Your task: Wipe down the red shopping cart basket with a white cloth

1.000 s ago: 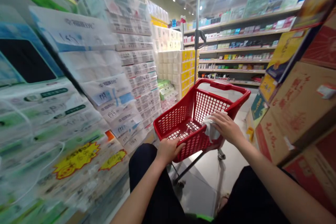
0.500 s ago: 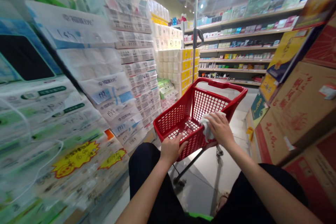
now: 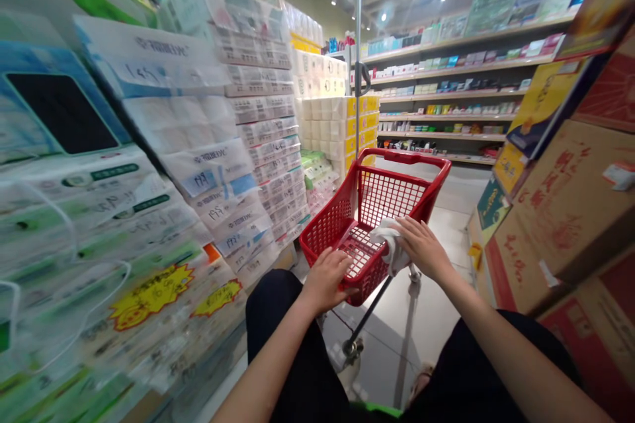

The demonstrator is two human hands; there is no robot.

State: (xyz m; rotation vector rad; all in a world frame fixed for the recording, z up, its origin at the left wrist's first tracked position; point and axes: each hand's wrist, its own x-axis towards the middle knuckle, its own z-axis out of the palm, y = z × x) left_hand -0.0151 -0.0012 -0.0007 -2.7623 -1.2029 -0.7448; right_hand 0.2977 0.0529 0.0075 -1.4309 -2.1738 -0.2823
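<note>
A red plastic shopping cart (image 3: 393, 197) with lattice sides stands in front of me, between my knees and the shelves. My left hand (image 3: 325, 283) is at its near rim, fingers over the edge and thumb on the outer side. At the near right corner of the rim, my right hand (image 3: 423, 248) holds a white cloth (image 3: 389, 238) against the red plastic. The cloth is bunched under the fingers and hangs down outside the basket. Part of the rim is hidden by both hands. The basket's lattice floor shows between them.
Stacked tissue packs (image 3: 268, 145) wall off the left side, with a dark phone-like slab (image 3: 62, 112) on them. Cardboard boxes (image 3: 578, 205) line the right. Behind the cart are a metal pole (image 3: 358, 33) and product shelves (image 3: 446, 96). A cart wheel (image 3: 353, 348) rests on the tiled floor.
The cart has turned slightly, its handle swinging left. My left hand's fingers have straightened on the rim. More of the cloth shows beneath my right hand.
</note>
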